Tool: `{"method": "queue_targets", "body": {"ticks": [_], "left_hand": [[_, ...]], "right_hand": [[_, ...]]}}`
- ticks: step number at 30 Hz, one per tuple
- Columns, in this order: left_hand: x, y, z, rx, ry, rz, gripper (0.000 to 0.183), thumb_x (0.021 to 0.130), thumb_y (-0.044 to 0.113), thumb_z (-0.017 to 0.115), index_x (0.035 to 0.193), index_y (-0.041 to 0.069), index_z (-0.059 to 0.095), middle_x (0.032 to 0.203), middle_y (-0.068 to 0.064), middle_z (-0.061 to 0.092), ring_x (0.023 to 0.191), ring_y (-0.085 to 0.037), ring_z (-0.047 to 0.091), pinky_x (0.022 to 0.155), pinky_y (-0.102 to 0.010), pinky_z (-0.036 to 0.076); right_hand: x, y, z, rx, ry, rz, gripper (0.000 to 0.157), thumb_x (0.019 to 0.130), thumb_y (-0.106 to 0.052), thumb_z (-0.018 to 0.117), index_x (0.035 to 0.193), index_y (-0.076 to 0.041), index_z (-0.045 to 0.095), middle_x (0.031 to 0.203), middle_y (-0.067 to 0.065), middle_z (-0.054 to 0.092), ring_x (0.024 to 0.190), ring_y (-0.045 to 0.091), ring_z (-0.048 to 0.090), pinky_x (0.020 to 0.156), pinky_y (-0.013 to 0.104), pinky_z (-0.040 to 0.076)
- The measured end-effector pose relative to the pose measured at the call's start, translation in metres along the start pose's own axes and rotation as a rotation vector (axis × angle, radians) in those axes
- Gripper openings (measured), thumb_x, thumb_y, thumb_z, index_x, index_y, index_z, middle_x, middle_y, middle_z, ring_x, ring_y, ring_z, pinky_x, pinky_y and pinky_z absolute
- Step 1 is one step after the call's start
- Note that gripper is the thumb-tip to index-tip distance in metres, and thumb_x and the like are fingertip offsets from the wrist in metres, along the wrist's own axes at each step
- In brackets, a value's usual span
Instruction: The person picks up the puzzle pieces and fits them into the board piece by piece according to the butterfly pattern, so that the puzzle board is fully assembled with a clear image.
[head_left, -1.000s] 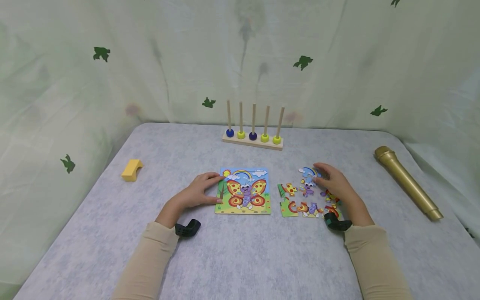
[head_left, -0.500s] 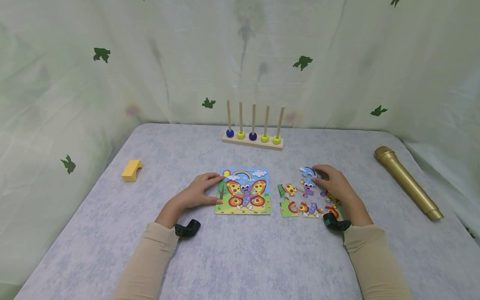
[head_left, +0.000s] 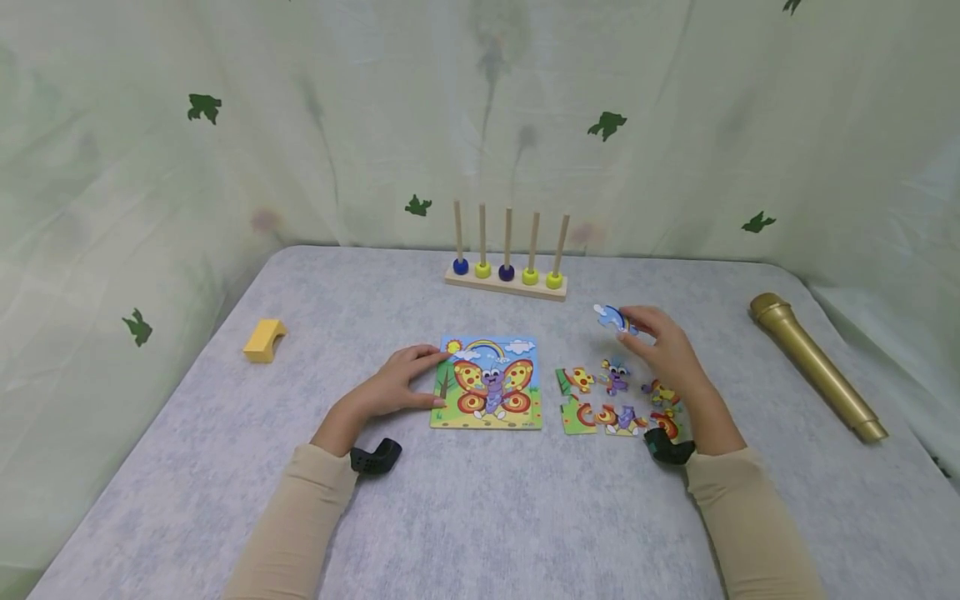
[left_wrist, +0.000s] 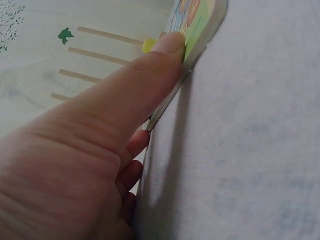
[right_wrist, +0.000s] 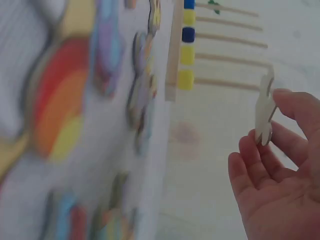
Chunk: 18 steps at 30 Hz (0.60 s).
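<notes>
Evidently thin and stiff, the rainbow piece (head_left: 614, 319), a knobbed bit of jigsaw printed with cloud and blue sky, is held above the tabletop (head_left: 487, 517) in the right hand (head_left: 663, 346), its thumb and fingers clamped on one edge; the right wrist view shows its plain, pale back. Below it, six loose pieces (head_left: 577, 381) with curved tabs and notches lie flat in two rough rows, gaps between them. Just left of these sits the butterfly board (head_left: 491, 387), a flat, nearly square panel with a bright printed face and a pale edge. The left hand (head_left: 393, 383) rests at its left side, thumb and fingers spread apart, the thumb laid over the rim. Behind stands a bead rack (head_left: 506, 286) of pale wood, whose five slim round pegs (head_left: 507, 237) each carry one bead (head_left: 482, 271) at the foot, blue or yellow. Farther out are a notched yellow block (head_left: 262, 340) on the left and a gold microphone (head_left: 821, 367) on the right; creased, translucent-looking cloth (head_left: 375, 108) hangs beyond the mottled grey tabletop.
</notes>
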<state>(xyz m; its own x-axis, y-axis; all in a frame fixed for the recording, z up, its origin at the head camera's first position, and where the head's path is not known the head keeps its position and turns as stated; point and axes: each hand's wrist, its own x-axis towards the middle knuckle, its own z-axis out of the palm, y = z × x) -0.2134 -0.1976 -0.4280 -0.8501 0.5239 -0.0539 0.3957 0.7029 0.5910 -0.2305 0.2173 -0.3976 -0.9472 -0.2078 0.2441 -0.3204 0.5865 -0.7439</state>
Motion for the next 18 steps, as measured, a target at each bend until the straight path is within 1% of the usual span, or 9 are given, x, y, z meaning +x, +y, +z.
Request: {"method": "queue_targets", "body": {"ticks": [3,5,8,11,15,18], "left_hand": [[0.000,0.000,0.000,0.002,0.002,0.000,0.076,0.076,0.044,0.069,0.139,0.017,0.037,0.139,-0.011,0.030,0.129,-0.032,0.018,0.100,-0.053,0.017],[0.000,0.000,0.000,0.006,-0.001,-0.001,0.075,0.076,0.044,0.068,0.139,0.017,0.037,0.139,-0.011,0.030,0.129,-0.032,0.018,0.100,-0.053,0.017],[0.000,0.001,0.000,0.007,-0.007,-0.004,0.075,0.076,0.044,0.068,0.139,0.017,0.037,0.139,-0.010,0.030,0.129,-0.032,0.017,0.100,-0.053,0.017],[0.000,0.001,-0.001,0.010,-0.006,-0.006,0.075,0.076,0.044,0.068,0.139,0.017,0.037,0.139,-0.010,0.030,0.129,-0.032,0.018,0.100,-0.053,0.017],[0.000,0.002,-0.001,0.012,-0.004,-0.003,0.075,0.076,0.043,0.068,0.139,0.016,0.037,0.139,-0.011,0.030,0.129,-0.032,0.018,0.100,-0.053,0.017],[0.000,0.001,-0.001,0.010,-0.003,-0.002,0.075,0.076,0.043,0.068,0.138,0.016,0.038,0.139,-0.010,0.030,0.129,-0.031,0.018,0.101,-0.052,0.017]], "right_hand": [[0.001,-0.022,0.005,0.010,0.010,-0.059,0.044,0.088,-0.021,0.060,0.126,-0.001,0.050,0.124,0.015,0.045,0.112,0.031,0.042,0.093,0.050,0.034],[0.001,-0.035,0.010,0.014,0.000,-0.102,0.043,0.087,-0.019,0.060,0.125,-0.001,0.051,0.124,0.014,0.045,0.111,0.029,0.042,0.093,0.050,0.034],[0.001,-0.053,0.019,0.026,-0.028,-0.175,0.042,0.086,-0.013,0.062,0.125,-0.002,0.051,0.125,0.013,0.045,0.111,0.028,0.043,0.092,0.050,0.034],[0.004,-0.066,0.033,0.038,-0.072,-0.238,0.041,0.086,-0.011,0.061,0.125,-0.002,0.051,0.125,0.012,0.045,0.110,0.027,0.043,0.092,0.048,0.035],[0.010,-0.077,0.056,0.048,-0.145,-0.267,0.041,0.087,-0.010,0.060,0.126,-0.002,0.050,0.125,0.011,0.045,0.112,0.026,0.044,0.092,0.045,0.037],[0.014,-0.080,0.074,0.039,-0.206,-0.261,0.042,0.087,-0.011,0.060,0.127,-0.001,0.050,0.126,0.012,0.045,0.116,0.027,0.042,0.093,0.044,0.036]]}}
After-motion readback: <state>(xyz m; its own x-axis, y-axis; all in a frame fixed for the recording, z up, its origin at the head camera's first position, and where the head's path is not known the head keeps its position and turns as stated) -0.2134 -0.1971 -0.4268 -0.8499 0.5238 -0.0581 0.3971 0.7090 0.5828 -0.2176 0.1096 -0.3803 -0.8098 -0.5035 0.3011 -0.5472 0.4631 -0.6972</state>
